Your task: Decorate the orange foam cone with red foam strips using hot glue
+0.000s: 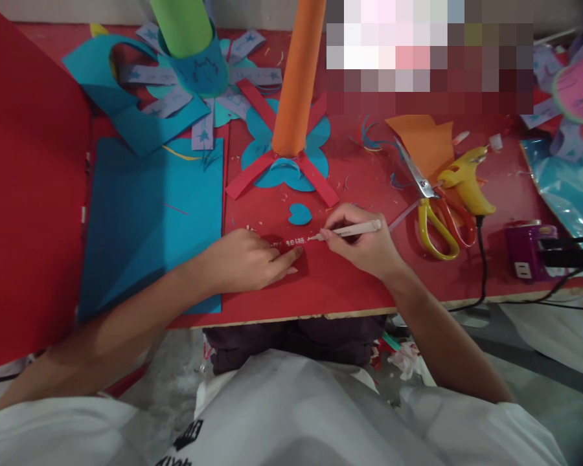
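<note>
My right hand (362, 243) is closed around a white pen (352, 229), its tip down on a red surface at the end of a line of small white writing (295, 243). I cannot tell whether that surface is a red paper or the tabletop. My left hand (255, 259) lies on it just left of the writing, a finger stretched along below the line and the others partly bent. A small blue heart-shaped paper piece (300, 214) lies just above the writing. Behind it stands an orange paper tube (296, 84) on a blue petal-shaped base (252, 152) with red strips.
Blue sheets (150, 220) lie at left beside a large red board (29, 162). Scissors (437, 226), a yellow glue gun (471, 181) with a cord, and a purple box (529, 249) are at right. A green tube (184, 26) stands at the back.
</note>
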Demonstrator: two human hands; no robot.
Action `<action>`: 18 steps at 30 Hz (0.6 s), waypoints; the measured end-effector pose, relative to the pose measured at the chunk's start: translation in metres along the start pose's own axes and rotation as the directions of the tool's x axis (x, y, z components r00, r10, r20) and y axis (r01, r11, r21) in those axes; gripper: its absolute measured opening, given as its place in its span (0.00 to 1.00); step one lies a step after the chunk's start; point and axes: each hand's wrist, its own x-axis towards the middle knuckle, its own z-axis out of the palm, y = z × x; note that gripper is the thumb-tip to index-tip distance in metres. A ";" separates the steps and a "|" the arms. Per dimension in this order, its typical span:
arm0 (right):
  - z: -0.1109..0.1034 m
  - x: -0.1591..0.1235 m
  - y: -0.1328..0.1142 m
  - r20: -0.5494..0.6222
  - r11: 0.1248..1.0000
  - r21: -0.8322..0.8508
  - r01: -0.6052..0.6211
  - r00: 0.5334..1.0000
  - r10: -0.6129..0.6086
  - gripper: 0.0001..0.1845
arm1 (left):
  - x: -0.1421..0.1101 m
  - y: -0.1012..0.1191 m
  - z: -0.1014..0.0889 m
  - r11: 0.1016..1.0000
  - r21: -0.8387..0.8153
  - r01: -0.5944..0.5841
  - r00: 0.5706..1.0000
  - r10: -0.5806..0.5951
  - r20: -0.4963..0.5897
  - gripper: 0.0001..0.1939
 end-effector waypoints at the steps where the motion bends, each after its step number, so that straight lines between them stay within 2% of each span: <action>1: 0.000 0.000 0.000 0.000 1.000 0.004 -0.005 1.000 0.005 0.10 | 0.000 0.000 0.000 1.000 0.002 0.002 1.000 -0.002 0.006 0.18; 9: -0.001 0.000 -0.001 0.019 1.000 -0.002 0.028 0.999 -0.028 0.11 | 0.000 0.000 0.000 1.000 0.001 -0.008 0.999 0.008 -0.052 0.17; 18: -0.001 0.001 0.000 0.010 1.000 -0.005 0.031 0.999 -0.031 0.09 | -0.001 -0.001 0.001 1.000 0.002 -0.008 1.000 0.008 -0.026 0.18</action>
